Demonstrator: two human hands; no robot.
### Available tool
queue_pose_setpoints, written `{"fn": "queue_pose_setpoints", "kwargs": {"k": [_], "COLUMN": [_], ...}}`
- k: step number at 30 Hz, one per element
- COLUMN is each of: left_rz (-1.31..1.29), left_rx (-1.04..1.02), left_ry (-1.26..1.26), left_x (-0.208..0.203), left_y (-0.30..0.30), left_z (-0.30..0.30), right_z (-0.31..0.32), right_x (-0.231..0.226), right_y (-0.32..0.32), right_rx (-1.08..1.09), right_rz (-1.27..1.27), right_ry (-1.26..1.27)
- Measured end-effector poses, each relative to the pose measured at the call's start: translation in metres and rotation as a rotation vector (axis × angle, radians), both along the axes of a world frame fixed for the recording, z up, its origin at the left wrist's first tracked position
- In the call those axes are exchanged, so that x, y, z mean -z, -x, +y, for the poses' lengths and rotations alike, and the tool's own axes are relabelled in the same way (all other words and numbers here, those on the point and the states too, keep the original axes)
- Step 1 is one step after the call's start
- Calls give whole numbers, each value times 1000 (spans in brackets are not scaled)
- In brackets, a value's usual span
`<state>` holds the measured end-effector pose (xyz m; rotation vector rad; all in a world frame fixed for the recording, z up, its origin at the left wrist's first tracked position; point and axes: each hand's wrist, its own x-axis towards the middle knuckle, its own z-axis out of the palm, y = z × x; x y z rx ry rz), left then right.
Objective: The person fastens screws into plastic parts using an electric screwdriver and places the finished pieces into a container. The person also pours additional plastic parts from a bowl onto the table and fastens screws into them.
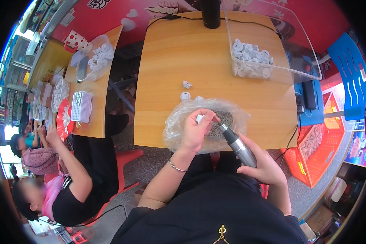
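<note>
A small white plastic part (199, 118) sits pinched in my left hand (195, 132), the fingers closed around it. My right hand (266, 164) is wrapped around a silver and black electric screwdriver (243, 151). Its tip points up and left, close to my left fingertips; whether it touches anything there, I cannot tell. Beneath both hands lies an opened clear plastic bag (174, 124) at the table's near edge, holding a heap of tiny grey metal pieces (223, 118), too small to name surely. Just beyond the bag are loose white plastic parts (185, 95).
On the wooden table (162, 53), a clear bin (280, 73) holds many white parts (251, 61). A black cylinder (210, 14) and a cable stand at the back. An orange crate (313, 162) is at right. Another person (71, 191) works at a table on the left.
</note>
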<state>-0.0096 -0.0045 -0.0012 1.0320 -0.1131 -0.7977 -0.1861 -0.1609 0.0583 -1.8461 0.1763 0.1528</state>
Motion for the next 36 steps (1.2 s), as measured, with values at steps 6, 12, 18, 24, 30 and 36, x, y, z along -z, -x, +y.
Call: {"fn": "queue_pose_setpoints", "kwargs": {"k": [6, 12, 18, 24, 30, 36], "left_rz": [-62, 289, 213, 332, 349, 321], "left_rx": [83, 46, 92, 66, 29, 55], "left_ry": [-44, 254, 283, 326, 346, 384], "left_x": [6, -1, 5, 7, 2, 0], "left_y": [-6, -13, -17, -17, -15, -17], "left_z": [6, 10, 18, 18, 14, 14], "right_z": [0, -3, -1, 3, 5, 4], "right_x": [-2, 1, -3, -4, -2, -7], "right_y": [-1, 0, 3, 2, 1, -2], "right_rx": [-9, 15, 41, -36, -46, -34], "right_rz": [32, 23, 62, 10, 8, 55], "right_ry": [5, -71, -157, -66, -44, -53]}}
